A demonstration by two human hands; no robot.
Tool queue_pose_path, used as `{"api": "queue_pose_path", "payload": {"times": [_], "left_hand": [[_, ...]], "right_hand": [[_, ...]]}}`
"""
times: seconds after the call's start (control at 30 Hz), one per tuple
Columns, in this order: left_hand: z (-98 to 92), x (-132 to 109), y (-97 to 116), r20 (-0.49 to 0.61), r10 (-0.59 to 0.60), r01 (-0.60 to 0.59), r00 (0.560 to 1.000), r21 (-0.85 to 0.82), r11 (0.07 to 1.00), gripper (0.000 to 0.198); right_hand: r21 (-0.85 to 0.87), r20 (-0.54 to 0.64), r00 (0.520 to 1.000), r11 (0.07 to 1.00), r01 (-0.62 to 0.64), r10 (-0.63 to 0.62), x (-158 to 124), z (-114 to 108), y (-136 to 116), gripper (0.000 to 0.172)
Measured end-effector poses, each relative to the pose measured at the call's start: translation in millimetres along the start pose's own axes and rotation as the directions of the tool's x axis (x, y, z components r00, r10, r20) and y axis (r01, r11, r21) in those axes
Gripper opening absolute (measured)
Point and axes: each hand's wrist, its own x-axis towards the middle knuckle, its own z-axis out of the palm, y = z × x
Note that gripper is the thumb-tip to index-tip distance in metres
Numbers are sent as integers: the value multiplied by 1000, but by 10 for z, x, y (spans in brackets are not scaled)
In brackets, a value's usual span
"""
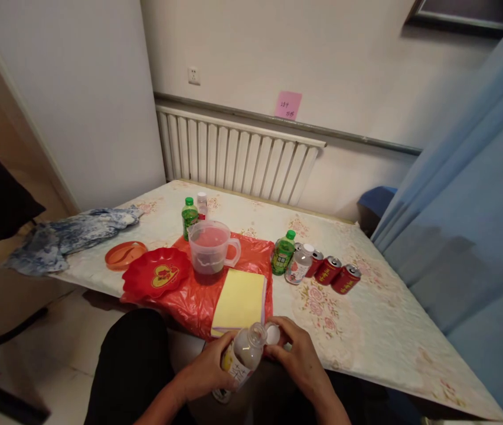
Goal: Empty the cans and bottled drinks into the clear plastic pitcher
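Observation:
My left hand [211,366] is wrapped round a clear plastic bottle [248,349] with a white label, tilted to the right over my lap. Its mouth is uncapped. Just right of the mouth, my right hand [298,354] pinches a white bottle cap [272,334] between thumb and fingers. Beyond the bottle lies a stack of yellow paper [240,300] on a red plastic bag [189,307]. A clear measuring jug [209,251] with some liquid inside stands behind the paper, and a red scalloped plate [139,276] is to its left.
At right stand a green-capped bottle [283,254], a white-capped bottle [299,265] and several red cans [346,280]. Another green bottle [189,219] and a small white-capped bottle [202,203] are behind the jug. An orange dish [116,255] and crumpled cloth [74,233] lie left on the flowered tablecloth [379,330].

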Motion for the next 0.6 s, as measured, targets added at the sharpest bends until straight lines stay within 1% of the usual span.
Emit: {"api": "queue_pose_path", "payload": {"times": [0.1, 0.2, 0.37, 0.5, 0.6], "left_hand": [[7, -17, 49, -6, -4, 4, 1000, 23, 1000, 78], [6, -38, 88, -15, -12, 12, 1000, 23, 1000, 78], [-6, -64, 109, -17, -16, 17, 1000, 32, 999, 76], [-11, -75, 107, -26, -31, 33, 999, 72, 997, 72], [-11, -75, 86, -26, -18, 20, 999, 89, 996, 70]], "right_hand": [[94, -3, 998, 993, -66, 66, 3, 14, 25, 44], [147, 2, 997, 986, -76, 77, 4, 31, 29, 39], [101, 11, 1000, 995, -17, 16, 5, 29, -17, 39], [33, 54, 997, 998, 58, -60, 6, 7, -46, 39], [-35, 82, 991, 993, 113, -109, 0, -11, -95, 39]]}}
